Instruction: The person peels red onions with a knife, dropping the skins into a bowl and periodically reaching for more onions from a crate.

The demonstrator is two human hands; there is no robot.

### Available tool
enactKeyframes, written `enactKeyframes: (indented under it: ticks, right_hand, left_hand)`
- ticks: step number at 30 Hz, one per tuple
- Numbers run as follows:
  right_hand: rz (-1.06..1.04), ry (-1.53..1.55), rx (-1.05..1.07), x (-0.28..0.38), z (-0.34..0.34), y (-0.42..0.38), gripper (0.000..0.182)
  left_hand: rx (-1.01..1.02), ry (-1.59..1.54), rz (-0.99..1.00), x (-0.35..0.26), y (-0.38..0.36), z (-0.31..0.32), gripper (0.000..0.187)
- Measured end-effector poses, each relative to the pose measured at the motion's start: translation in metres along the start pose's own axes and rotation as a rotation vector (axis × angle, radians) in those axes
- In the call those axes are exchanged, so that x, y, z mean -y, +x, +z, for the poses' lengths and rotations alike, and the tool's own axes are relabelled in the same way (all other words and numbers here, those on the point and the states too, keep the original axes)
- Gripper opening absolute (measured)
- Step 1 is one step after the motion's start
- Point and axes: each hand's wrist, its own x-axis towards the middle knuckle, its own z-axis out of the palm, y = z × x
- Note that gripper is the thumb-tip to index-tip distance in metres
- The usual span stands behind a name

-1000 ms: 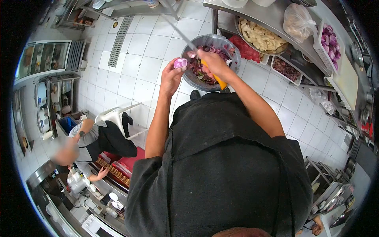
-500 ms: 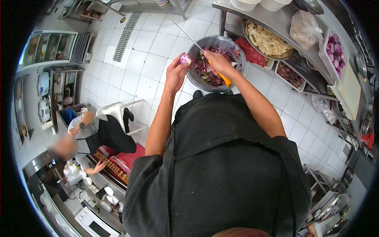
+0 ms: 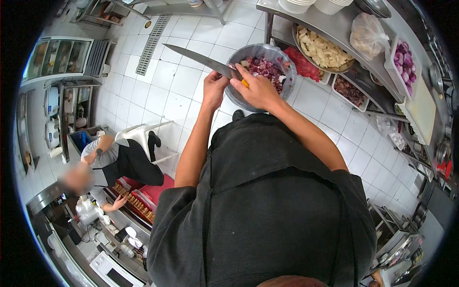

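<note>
My right hand [image 3: 257, 90] is wrapped round the yellow handle of a large kitchen knife [image 3: 198, 58]. Its broad blade lies flat side up and points to the far left. Close against it, my left hand [image 3: 214, 88] is closed on a red onion, mostly hidden behind the blade and fingers. Both hands are above the near left rim of a grey bucket [image 3: 287, 91] lined with clear plastic. Purple onion skins and scraps [image 3: 267, 68] fill much of the bucket.
To the right, a steel table [image 3: 313, 16] carries a white basket of peeled red onions [image 3: 404, 67] and a cutting board [image 3: 423, 117]. A bowl of pale cut pieces [image 3: 322, 48] and a red mesh bag [image 3: 303, 63] sit lower. A co-worker [image 3: 131, 160] sits at left.
The knife has swung round from pointing away, edge-on, to lying broadside across the left hand. My right hand has moved left and nearer, and the onion has become mostly covered.
</note>
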Motion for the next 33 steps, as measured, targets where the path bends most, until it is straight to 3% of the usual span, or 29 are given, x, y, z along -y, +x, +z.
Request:
enactKeyframes:
  ticks: [16,19,21,23,28,33]
  right_hand:
    - [-0.003,-0.013,-0.044,-0.006,0.008,0.004,0.057]
    - [-0.082,0.173,-0.071,-0.019,0.010,0.011,0.055]
    - [0.126,0.400,0.037,-0.021,-0.004,0.013,0.047]
    - [0.401,0.621,0.228,-0.031,-0.023,0.019,0.052]
    - [0.403,0.613,0.178,-0.045,-0.016,0.028,0.050]
    - [0.405,0.700,0.131,-0.053,-0.003,0.036,0.053]
  left_hand:
    - [0.020,0.152,0.053,0.004,0.002,-0.010,0.033]
    - [0.038,0.235,0.010,-0.007,-0.004,-0.009,0.036]
    - [0.102,0.223,0.019,-0.012,-0.007,-0.013,0.040]
    - [0.142,0.216,-0.001,-0.019,-0.013,-0.017,0.047]
    - [0.160,0.001,0.033,-0.014,-0.009,-0.016,0.049]
    - [-0.002,-0.271,-0.033,-0.003,-0.007,-0.012,0.056]
